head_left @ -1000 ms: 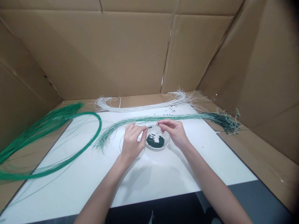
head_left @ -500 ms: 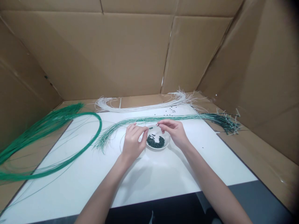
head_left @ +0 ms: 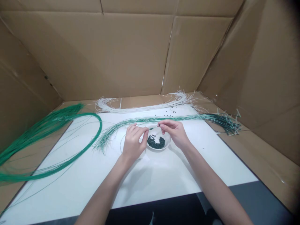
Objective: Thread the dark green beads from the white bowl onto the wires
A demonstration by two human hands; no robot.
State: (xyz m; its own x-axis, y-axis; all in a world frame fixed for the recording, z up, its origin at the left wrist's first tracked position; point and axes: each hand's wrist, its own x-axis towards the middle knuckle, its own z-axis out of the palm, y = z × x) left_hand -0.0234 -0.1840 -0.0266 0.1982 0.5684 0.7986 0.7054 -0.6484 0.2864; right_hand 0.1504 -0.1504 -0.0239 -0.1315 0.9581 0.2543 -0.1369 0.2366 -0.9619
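White table (head_left: 164,178); left hand (head_left: 134,139), at the dish's (head_left: 167,142) nine o'clock, and right hand (head_left: 174,130), at two, each pinch something tiny; probably so drops land inside.

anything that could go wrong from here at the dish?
1. Spill: the white dish of small dark pieces sits close between the left hand and right hand; a knock might scatter them.
2. Lost pieces: they're tiny, and loose dots already lie on the white surface beyond the dish, so a dropped one could be missed.
3. Snag: the green strands just past the hands could catch a finger.
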